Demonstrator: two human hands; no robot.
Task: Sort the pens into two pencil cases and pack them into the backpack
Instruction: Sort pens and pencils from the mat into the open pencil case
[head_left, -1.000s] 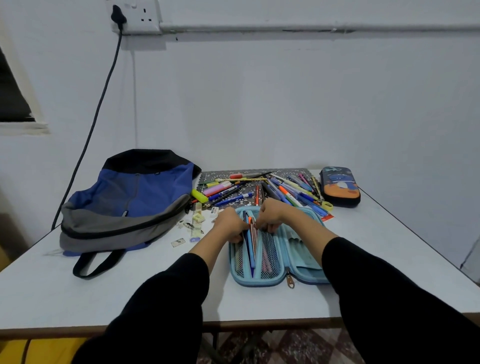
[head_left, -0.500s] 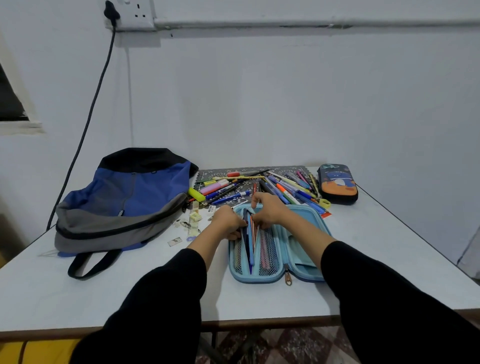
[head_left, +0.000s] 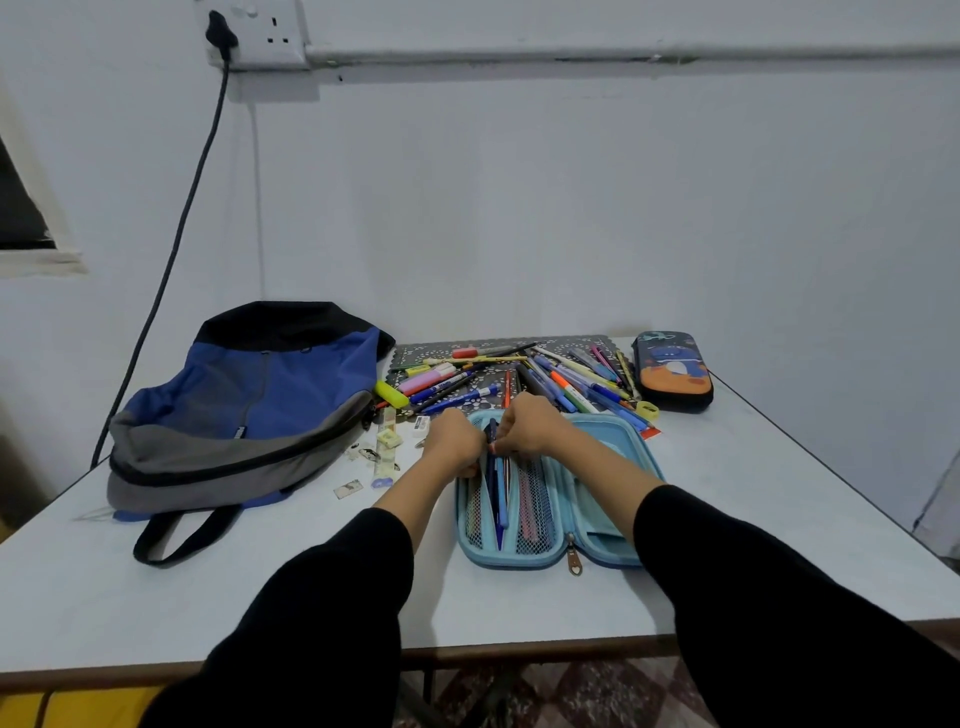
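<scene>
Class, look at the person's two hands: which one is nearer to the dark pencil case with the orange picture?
The right hand. It is at the far end of the open light blue pencil case, on the side toward the dark pencil case; the left hand is farther left.

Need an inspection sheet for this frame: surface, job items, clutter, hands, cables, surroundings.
Surface: white table, mostly bare in front.
Job's things: light blue case open, pens in its mesh half; dark case shut, far right; loose pens on a patterned mat; backpack lying left.
Clutter: erasers and scraps beside the backpack.
Grippers: left hand and right hand at the case's top; grip unclear.
Cables: black cord from the wall socket.
Surroundings: white wall, conduit pipe.
</scene>
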